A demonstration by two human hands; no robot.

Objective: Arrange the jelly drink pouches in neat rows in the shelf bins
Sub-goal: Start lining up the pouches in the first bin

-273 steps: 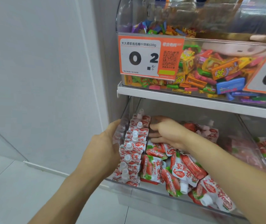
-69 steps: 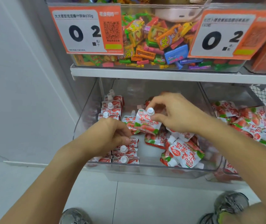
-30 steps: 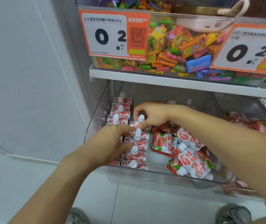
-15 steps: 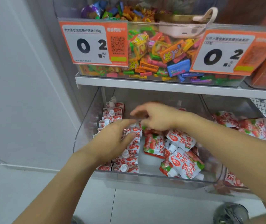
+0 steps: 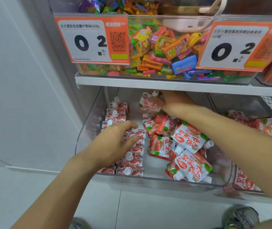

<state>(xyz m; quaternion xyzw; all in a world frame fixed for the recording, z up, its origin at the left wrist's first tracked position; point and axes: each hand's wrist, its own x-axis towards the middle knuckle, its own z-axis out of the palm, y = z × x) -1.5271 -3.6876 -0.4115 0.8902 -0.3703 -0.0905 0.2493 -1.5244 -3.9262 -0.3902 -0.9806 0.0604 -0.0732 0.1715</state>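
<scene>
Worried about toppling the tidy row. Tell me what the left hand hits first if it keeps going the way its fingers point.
The left hand points up-right over the standing row of pouches. Its fingertips look to be already at a white cap, so that comes first; depth is unclear.

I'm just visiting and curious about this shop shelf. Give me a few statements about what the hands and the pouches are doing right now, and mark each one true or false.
1. The right hand grips a jelly pouch at the back of the clear bin. True.
2. The left hand holds a pouch up in the air. False: it rests flat on the neat rows at the bin's left side.
3. The pouches on the bin's right side form a loose pile. True.
4. The shelf above holds more jelly pouches. False: its bin holds small colourful candies.
5. Both price tags show large digits 0 and 2. True.
</scene>
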